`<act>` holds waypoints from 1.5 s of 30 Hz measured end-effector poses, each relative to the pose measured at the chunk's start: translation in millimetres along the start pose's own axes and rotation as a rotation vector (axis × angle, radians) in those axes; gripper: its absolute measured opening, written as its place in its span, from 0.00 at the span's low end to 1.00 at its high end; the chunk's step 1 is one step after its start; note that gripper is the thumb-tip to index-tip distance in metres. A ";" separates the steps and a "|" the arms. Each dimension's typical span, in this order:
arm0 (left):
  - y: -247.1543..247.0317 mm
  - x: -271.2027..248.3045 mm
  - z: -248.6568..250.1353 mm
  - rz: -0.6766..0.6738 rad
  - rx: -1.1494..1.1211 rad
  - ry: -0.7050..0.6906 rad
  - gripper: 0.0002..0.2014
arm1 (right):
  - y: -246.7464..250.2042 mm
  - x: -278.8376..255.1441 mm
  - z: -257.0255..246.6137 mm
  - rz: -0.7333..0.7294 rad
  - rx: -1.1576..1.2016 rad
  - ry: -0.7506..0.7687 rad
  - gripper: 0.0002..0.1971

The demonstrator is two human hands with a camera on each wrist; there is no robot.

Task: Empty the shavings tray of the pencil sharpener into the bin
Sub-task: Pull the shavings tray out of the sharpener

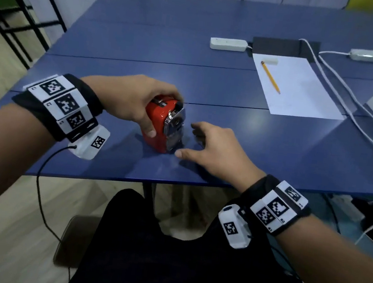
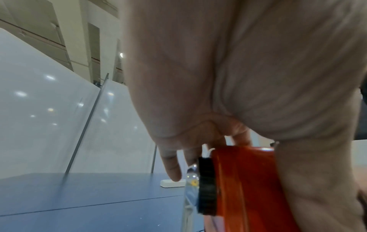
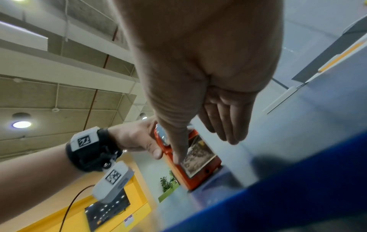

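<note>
A red pencil sharpener [image 1: 161, 124] stands on the blue table [image 1: 274, 153], near its front edge. My left hand [image 1: 136, 103] grips its body from above, thumb on the near side and fingers over the top. The clear shavings tray [image 3: 198, 158], with dark shavings behind its window, sits in the lower front face. My right hand [image 1: 208, 144] lies just right of the sharpener with straight fingers. Its thumb tip [image 3: 178, 160] touches the tray's left edge. The left wrist view shows the red body [image 2: 244, 180] under my palm. No bin is in view.
On the right of the table lies a white sheet [image 1: 299, 87] with a yellow pencil [image 1: 270, 77] and an eraser [image 1: 269, 61] on it. Behind it are two white power strips [image 1: 228, 44] [image 1: 370, 55], and cables [image 1: 344, 91] run down the right side. My lap is below the table edge.
</note>
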State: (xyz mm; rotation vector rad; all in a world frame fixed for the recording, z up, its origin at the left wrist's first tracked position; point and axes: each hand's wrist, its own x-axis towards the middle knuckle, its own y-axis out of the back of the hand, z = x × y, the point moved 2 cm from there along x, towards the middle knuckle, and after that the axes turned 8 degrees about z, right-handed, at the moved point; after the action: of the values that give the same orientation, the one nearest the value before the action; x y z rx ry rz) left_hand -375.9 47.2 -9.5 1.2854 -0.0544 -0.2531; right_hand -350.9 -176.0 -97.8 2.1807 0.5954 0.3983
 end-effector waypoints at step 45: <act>-10.2 10.4 3.1 -0.125 0.111 -0.046 0.42 | -13.6 4.7 -27.2 0.122 -0.089 -0.015 0.34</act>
State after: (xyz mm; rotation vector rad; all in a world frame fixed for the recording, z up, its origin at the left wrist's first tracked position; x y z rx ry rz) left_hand -368.0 39.4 -19.3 1.3953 -0.0271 -0.3914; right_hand -363.5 -148.7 -91.4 2.1393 0.4294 0.4646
